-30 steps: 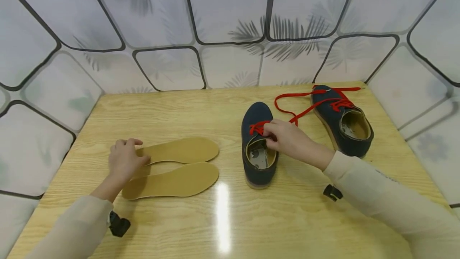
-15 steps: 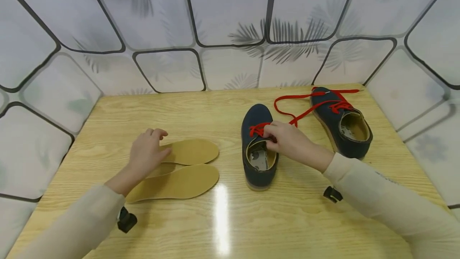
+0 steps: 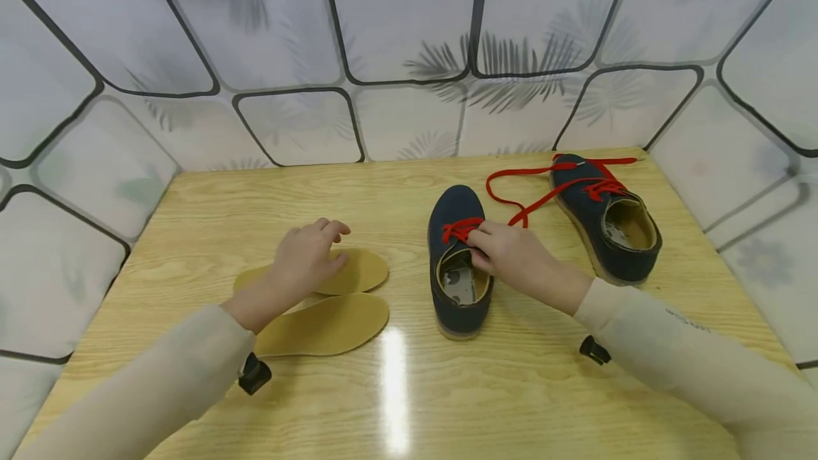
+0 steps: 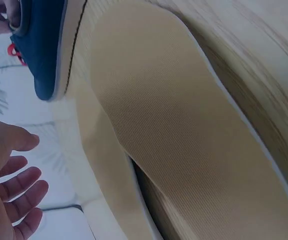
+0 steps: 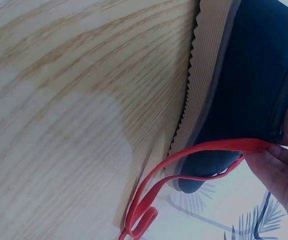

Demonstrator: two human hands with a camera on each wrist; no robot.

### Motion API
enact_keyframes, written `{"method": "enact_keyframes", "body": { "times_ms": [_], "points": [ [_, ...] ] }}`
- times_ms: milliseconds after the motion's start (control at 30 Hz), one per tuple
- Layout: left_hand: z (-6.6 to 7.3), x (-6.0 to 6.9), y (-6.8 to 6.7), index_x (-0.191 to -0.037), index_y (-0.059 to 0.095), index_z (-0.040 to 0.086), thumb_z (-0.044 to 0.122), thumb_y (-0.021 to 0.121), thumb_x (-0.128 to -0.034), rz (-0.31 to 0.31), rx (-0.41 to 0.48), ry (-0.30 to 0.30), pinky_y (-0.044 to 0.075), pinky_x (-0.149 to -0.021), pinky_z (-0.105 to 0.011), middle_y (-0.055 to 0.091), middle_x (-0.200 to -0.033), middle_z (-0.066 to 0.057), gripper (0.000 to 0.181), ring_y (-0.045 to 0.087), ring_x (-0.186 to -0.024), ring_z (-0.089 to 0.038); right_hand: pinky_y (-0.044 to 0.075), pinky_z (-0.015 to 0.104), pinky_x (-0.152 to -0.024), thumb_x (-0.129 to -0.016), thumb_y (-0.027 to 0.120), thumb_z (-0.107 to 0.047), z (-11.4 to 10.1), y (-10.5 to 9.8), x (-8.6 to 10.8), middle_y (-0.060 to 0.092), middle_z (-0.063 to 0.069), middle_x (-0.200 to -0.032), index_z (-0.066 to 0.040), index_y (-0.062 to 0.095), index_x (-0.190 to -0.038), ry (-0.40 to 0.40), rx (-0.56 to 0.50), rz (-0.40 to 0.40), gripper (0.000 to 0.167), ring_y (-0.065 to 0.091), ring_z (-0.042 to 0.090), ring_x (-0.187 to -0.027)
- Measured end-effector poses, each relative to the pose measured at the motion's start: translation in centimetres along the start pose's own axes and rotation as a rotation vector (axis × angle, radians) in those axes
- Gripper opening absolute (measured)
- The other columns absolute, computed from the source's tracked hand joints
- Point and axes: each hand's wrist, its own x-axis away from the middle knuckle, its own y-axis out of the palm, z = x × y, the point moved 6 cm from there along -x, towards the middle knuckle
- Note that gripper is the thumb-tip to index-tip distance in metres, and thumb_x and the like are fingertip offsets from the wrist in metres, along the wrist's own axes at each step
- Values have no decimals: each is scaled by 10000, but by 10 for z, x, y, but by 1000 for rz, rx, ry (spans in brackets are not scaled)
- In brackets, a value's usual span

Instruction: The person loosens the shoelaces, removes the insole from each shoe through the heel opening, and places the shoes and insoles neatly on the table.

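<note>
Over the upper of two tan insoles [image 3: 363,272] hovers my left hand [image 3: 305,261], its fingers relaxed and holding nothing. The lower insole [image 3: 329,325] lies just in front on the table, partly covered by my forearm. In the left wrist view the left hand [image 4: 11,185] is apart from both insoles. My right hand [image 3: 514,254] grips the edge of the opening of a navy shoe [image 3: 456,206], beside its red lacing [image 3: 456,231]. In the right wrist view a red lace [image 5: 209,146] runs to the fingers; whether they pinch it too is hard to tell.
Another navy shoe [image 3: 633,261] sits at the right rear, angled, with long red laces [image 3: 549,194] trailing toward the first shoe. Patterned fabric [image 3: 409,119] walls the back and sides of the wooden table [image 3: 486,403].
My left hand has moved right and slightly away from me along the insoles, from their left end to nearer their right end. The right hand stays at the shoe.
</note>
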Motion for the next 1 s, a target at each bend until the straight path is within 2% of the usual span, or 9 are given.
{"method": "enact_keyframes", "body": {
  "times_ms": [133, 300, 467, 567, 667, 867, 933, 1000],
  "points": [
    [25, -7, 2, -1091, 624, 49, 194, 704, -836, 27, 25, 118, 484, -560, -317, 632, -934, -93, 303, 605, -701, -214, 336, 206, -389, -759, 700, -55, 0, -1, 1, 517, 37, -679, -63, 621, -774, -33, 17, 41, 81, 422, 111, -480],
    [60, -14, 7, -1097, 627, 50, 223, 701, -853, 75, 60, 252, 524, -601, -318, 622, -982, -83, 308, 625, -743, -205, 385, 228, -398, -754, 713, -59, 0, -2, 2, 570, 57, -711, -49, 666, -828, -46, 15, 65, 88, 487, 132, -501],
    [95, -21, 8, -1070, 645, 63, 295, 660, -886, 188, 89, 357, 536, -677, -321, 617, -993, -63, 296, 628, -812, -199, 391, 237, -381, -749, 723, -73, -3, -2, 1, 567, 71, -699, -37, 663, -832, -72, 59, 73, 108, 474, 140, -467],
    [111, -26, 12, -1044, 652, 75, 328, 685, -859, 251, 74, 396, 529, -671, -305, 609, -970, -53, 316, 612, -807, -191, 394, 237, -378, -732, 750, -69, -4, -1, 3, 553, 75, -688, -30, 650, -828, -92, 86, 88, 144, 466, 143, -458],
    [120, -32, 19, -1030, 650, 88, 324, 726, -813, 287, 62, 403, 521, -651, -291, 602, -951, -44, 330, 597, -789, -184, 401, 237, -384, -718, 773, -69, -5, 0, 4, 551, 74, -693, -32, 638, -830, -104, 94, 102, 180, 478, 146, -471],
    [126, -39, 27, -998, 636, 72, 197, 755, -764, 300, 58, 405, 506, -604, -274, 584, -898, -52, 291, 575, -713, -178, 410, 249, -386, -721, 752, -52, -7, 0, 7, 560, 82, -715, -31, 622, -834, -126, 102, 133, 173, 519, 169, -512],
    [129, -40, 27, -968, 637, 64, 155, 748, -754, 328, 20, 428, 502, -589, -264, 573, -862, -56, 258, 568, -682, -176, 416, 255, -383, -727, 742, -47, -8, -1, 7, 569, 92, -729, -25, 623, -845, -132, 120, 137, 169, 535, 180, -530],
    [133, -41, 26, -930, 634, 62, 139, 734, -751, 367, -55, 456, 496, -561, -254, 558, -825, -60, 219, 560, -645, -176, 430, 261, -385, -724, 754, -49, -8, -2, 9, 578, 108, -749, -12, 627, -867, -135, 149, 136, 194, 549, 192, -541]
  ]
}}
